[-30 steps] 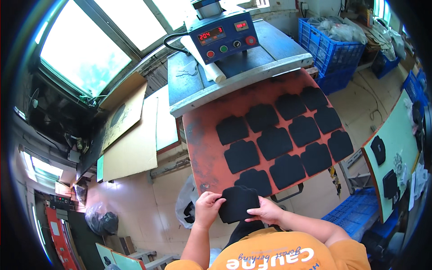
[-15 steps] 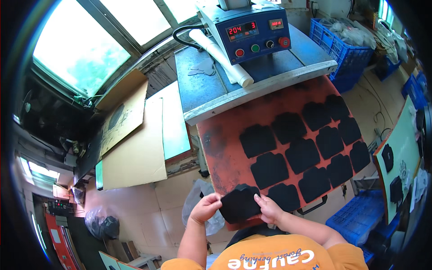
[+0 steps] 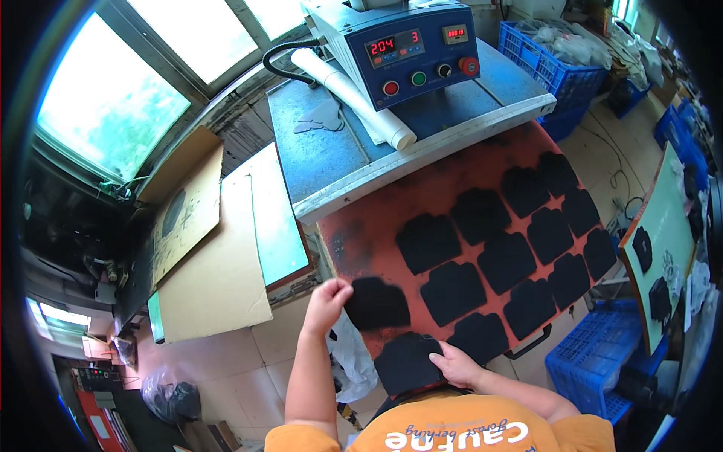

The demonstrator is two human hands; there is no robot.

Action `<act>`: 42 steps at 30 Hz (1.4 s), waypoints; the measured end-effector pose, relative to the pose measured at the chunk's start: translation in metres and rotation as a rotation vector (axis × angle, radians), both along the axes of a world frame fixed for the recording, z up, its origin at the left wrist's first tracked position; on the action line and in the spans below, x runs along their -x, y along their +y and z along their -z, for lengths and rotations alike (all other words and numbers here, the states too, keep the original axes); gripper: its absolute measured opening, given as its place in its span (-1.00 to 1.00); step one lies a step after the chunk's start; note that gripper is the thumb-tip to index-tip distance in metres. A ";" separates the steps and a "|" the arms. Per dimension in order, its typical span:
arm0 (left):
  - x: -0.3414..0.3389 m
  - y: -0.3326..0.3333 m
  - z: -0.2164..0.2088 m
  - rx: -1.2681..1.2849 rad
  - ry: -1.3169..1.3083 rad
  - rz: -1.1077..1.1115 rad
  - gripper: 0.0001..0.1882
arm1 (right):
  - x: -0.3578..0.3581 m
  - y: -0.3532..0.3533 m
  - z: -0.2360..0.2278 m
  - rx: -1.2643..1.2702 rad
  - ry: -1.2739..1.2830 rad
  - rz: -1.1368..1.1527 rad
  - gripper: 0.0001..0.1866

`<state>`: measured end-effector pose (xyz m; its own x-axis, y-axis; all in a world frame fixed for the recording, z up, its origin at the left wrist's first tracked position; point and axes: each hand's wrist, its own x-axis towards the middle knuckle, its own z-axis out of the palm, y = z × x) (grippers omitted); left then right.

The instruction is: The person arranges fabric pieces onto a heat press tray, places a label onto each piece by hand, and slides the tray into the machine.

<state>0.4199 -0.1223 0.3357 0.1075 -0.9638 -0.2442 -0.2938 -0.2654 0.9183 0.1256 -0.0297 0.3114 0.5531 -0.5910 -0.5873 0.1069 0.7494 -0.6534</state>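
Note:
My left hand (image 3: 329,305) pinches the left edge of a flat black cut-out piece (image 3: 379,304) with a notched outline. This piece is slightly blurred, over the left part of a red board (image 3: 354,256); I cannot tell if it lies fully flat. Close to my body, my right hand (image 3: 458,367) grips more black pieces of the same shape (image 3: 407,361), apparently a small stack, thumb on top. Several like pieces, such as one black piece (image 3: 452,291), lie in rows across the board to the right.
Beyond the board stands a blue machine (image 3: 414,56) with lit displays and buttons, a white roll (image 3: 361,105) on its table. Cardboard sheets (image 3: 218,264) lie at left. Blue crates (image 3: 587,354) and a pale green board (image 3: 663,241) are at right; a plastic bag (image 3: 352,361) hangs below my left arm.
My left hand has moved up and left with one black piece, away from the stack, onto the board's left part. My right hand and its stack have shifted slightly down toward me.

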 end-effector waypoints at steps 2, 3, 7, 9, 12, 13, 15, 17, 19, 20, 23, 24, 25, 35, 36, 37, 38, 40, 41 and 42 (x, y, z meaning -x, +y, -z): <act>-0.001 -0.030 0.004 0.039 -0.198 -0.017 -0.87 | 0.000 0.005 0.009 0.016 0.003 0.008 -0.63; 0.000 -0.041 0.003 0.020 -0.252 -0.030 -0.87 | 0.000 0.006 0.012 0.032 0.002 0.010 -0.63; -0.007 -0.065 0.033 0.097 -0.302 -0.085 -0.85 | -0.001 0.008 0.018 0.043 0.022 -0.004 -0.63; -0.006 -0.070 0.038 0.135 -0.369 -0.116 -0.84 | -0.002 0.009 0.019 0.069 -0.010 0.021 -0.68; 0.000 -0.070 0.035 0.138 -0.411 -0.128 -0.83 | -0.002 0.010 0.016 0.090 0.047 0.017 -0.69; 0.001 -0.068 0.034 0.137 -0.413 -0.129 -0.83 | -0.003 0.010 0.014 0.090 0.045 0.016 -0.69; 0.002 -0.058 0.031 0.429 -0.789 -0.217 -0.82 | -0.005 0.008 0.007 0.060 0.011 0.047 -0.65; 0.004 -0.039 0.024 0.424 -0.672 -0.206 -0.81 | -0.005 0.005 -0.002 0.027 -0.022 0.098 -0.66; 0.015 -0.012 0.007 0.189 -0.268 -0.082 -0.75 | -0.001 0.001 -0.005 -0.006 -0.048 0.156 -0.66; 0.015 0.009 0.006 0.026 -0.224 0.064 -0.70 | -0.001 0.000 -0.007 -0.024 -0.074 0.203 -0.66; 0.032 0.058 -0.017 -0.417 0.157 0.229 -0.78 | 0.002 -0.004 -0.012 -0.062 -0.155 0.242 -0.65; 0.034 0.068 -0.014 -0.408 0.214 0.154 -0.82 | 0.002 -0.005 -0.014 -0.068 -0.170 0.242 -0.65; 0.036 0.074 -0.010 -0.398 0.272 0.077 -0.85 | 0.003 -0.004 -0.015 -0.075 -0.184 0.240 -0.64; 0.046 0.047 0.021 -0.178 0.010 -0.205 -0.84 | 0.043 0.049 0.008 0.043 -0.002 -0.185 -0.63; 0.047 0.046 0.022 -0.173 -0.064 -0.205 -0.82 | 0.049 0.053 0.009 -0.081 -0.034 -0.145 -0.64; 0.048 0.048 0.023 -0.172 -0.139 -0.209 -0.80 | 0.049 0.047 -0.004 -0.085 -0.037 -0.148 -0.64; 0.049 0.049 0.019 -0.172 -0.177 -0.223 -0.76 | 0.049 0.042 -0.016 -0.214 -0.049 -0.137 -0.64; 0.055 0.057 0.021 0.085 -0.445 -0.242 -0.74 | 0.054 0.046 -0.016 -0.342 -0.063 -0.119 -0.64; 0.060 0.059 0.020 0.350 -0.702 -0.257 -0.73 | 0.055 0.051 -0.007 -0.246 -0.090 -0.088 -0.64; 0.064 0.066 0.018 0.333 -0.694 -0.309 -0.70 | 0.057 0.054 -0.002 -0.150 -0.116 -0.058 -0.64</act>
